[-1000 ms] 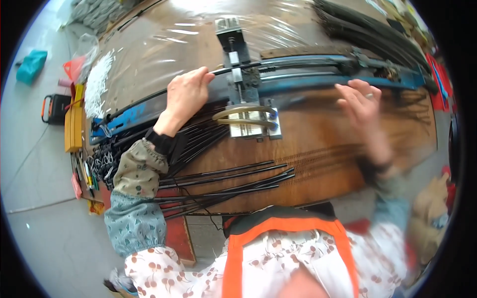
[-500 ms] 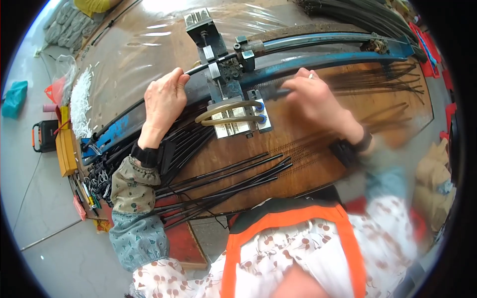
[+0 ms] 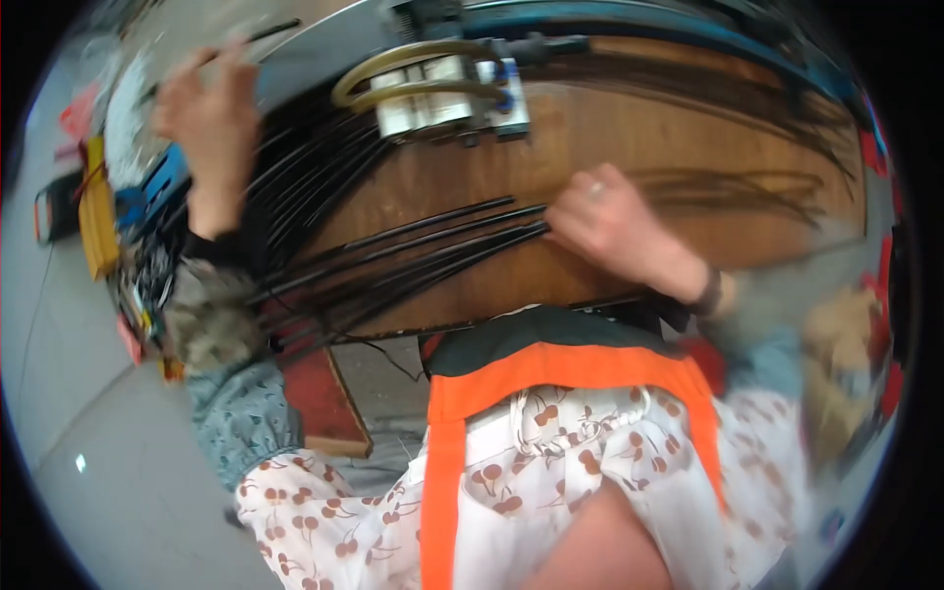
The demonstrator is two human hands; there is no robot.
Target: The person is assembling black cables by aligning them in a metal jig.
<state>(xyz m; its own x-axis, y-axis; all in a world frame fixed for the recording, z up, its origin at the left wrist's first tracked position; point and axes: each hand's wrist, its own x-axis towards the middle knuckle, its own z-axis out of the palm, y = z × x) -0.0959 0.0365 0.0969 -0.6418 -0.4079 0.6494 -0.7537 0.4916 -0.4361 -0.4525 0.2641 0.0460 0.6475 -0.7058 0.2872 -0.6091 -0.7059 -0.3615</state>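
My left hand (image 3: 208, 118), smeared by motion, is raised at the far left with its fingers bent around a thin black rod (image 3: 278, 29). The rod's end sticks out to the right of the fingers. My right hand (image 3: 615, 226), wearing a ring, is over the wooden table with its fingers pinched at the tip of a black rod (image 3: 526, 231). That rod lies in a loose bundle of black rods (image 3: 423, 258) running to the lower left. Between my hands, farther back, stands a metal clamping fixture (image 3: 433, 98) with two curved tan hoses.
A blue rail (image 3: 678, 25) crosses the back of the wooden table (image 3: 472, 177). More black rods (image 3: 310, 192) lie left of the fixture, and thin dark strands (image 3: 737, 187) spread to the right. A yellow box (image 3: 96, 211) and a black case (image 3: 57, 208) are at the left.
My left hand has moved left and away from the fixture, with the rod. My right hand has come down from beside the fixture to the rod bundle. The view has tilted downward.
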